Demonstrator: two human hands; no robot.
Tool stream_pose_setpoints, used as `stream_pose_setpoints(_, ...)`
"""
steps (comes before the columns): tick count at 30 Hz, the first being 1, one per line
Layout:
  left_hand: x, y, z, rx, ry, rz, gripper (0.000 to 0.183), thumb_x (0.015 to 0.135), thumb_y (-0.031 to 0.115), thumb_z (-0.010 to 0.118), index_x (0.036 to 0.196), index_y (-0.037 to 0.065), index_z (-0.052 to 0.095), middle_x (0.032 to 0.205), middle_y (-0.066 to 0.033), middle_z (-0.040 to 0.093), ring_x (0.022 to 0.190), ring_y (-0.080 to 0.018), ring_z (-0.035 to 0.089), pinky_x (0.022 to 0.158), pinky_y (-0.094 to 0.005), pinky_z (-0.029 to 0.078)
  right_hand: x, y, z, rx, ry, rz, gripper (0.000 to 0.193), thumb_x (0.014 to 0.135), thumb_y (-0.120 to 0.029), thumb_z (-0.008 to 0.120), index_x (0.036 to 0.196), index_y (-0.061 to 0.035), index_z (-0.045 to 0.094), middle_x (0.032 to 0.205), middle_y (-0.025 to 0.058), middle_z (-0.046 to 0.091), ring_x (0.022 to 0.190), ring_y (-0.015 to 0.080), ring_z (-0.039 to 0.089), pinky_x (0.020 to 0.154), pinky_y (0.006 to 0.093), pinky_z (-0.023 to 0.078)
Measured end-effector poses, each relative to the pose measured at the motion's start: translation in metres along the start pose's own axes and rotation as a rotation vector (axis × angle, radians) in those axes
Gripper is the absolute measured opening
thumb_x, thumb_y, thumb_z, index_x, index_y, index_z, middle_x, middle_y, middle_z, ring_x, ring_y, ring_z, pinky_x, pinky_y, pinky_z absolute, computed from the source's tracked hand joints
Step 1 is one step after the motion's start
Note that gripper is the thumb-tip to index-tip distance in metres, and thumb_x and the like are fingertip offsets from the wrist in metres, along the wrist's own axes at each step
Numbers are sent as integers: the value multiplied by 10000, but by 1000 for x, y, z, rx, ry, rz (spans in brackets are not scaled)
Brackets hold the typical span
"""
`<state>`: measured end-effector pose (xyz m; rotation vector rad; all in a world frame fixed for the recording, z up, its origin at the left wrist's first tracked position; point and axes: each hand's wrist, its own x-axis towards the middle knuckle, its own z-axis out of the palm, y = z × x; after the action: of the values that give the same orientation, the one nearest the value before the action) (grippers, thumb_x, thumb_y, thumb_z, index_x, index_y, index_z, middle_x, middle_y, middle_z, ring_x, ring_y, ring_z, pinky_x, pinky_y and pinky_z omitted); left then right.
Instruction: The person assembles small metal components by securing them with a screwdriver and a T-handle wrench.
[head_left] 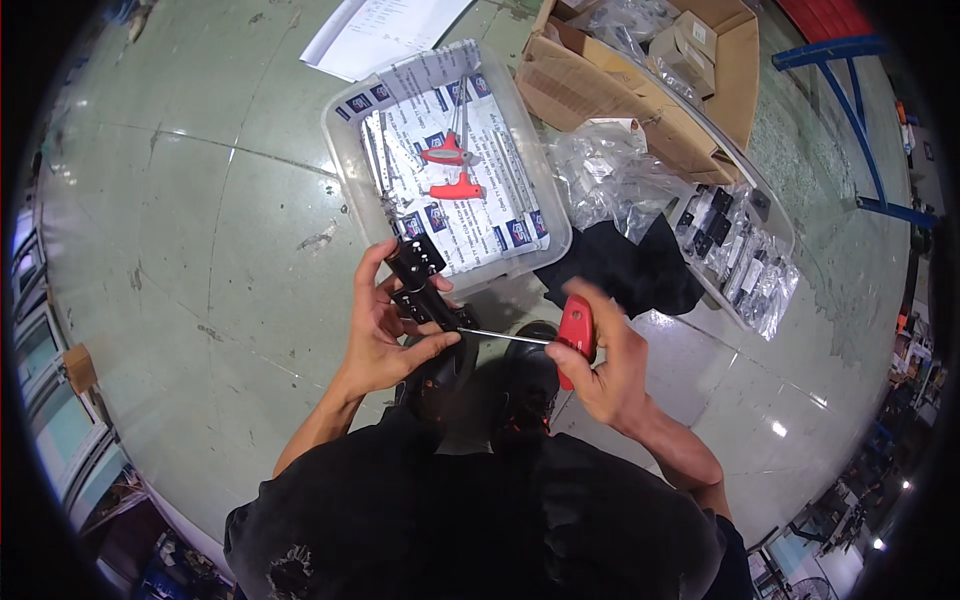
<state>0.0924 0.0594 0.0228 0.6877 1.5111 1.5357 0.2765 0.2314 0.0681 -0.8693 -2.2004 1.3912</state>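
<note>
Above my knees, my left hand point(382, 345) grips a black metal door hinge point(425, 295) with a round barrel and plates with holes. My right hand point(612, 365) is closed around the red handle of a T-handle hex key point(575, 335). Its thin steel shaft points left and its tip meets the lower end of the hinge, close to my left thumb. Just beyond my hands, a clear plastic bin point(555, 225) lined with printed paper holds two more red-handled hex keys point(457, 188) and some long metal pieces.
Right of the bin lie a black cloth point(630, 268) and clear plastic bags point(600, 175). An open cardboard box point(590, 85) and a tray with bagged black parts point(735, 245) stand farther right. Papers point(375, 35) lie behind the bin. A blue metal frame point(850, 115) rises at far right.
</note>
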Motion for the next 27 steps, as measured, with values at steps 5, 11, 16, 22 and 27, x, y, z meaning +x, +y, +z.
stream_pose_setpoints(5,5,3,-2,-175,5,-148,1101,690,-198,712,1474,228,67,1201,-162,526,982,-203,627,786,-347,602,1,20,-33,-207,-220,-508,576,722,-25,757,1249,53,536,1005,161,659,723,269,638,635,311,542)
stream_pose_setpoints(11,4,2,-9,-131,32,-133,1191,656,-203,735,1488,244,9,1163,-148,541,969,-254,657,770,-361,616,21,16,-50,-473,-339,-726,530,718,-130,772,1190,31,593,1045,95,640,815,211,632,658,300,549)
stream_pose_setpoints(16,0,2,-7,-71,4,-137,1157,673,-203,720,1480,238,18,1174,-161,537,1011,-268,649,777,-356,612,15,10,-49,-652,-375,-716,421,728,-273,789,1031,-5,670,893,53,632,706,167,599,533,283,471)
stream_pose_setpoints(22,1,5,-1,132,-32,58,1129,683,-188,720,1464,231,20,1169,-170,534,999,-275,652,756,-348,610,0,9,-31,328,-486,687,324,863,-239,708,680,17,635,550,41,531,464,92,466,424,289,329)
stream_pose_setpoints(27,6,7,8,-110,14,-41,1018,713,-189,685,1454,196,103,1196,-173,535,1021,-252,642,795,-351,596,-11,14,-19,103,-82,107,372,841,-48,699,1184,14,571,795,114,666,575,132,619,526,257,488)
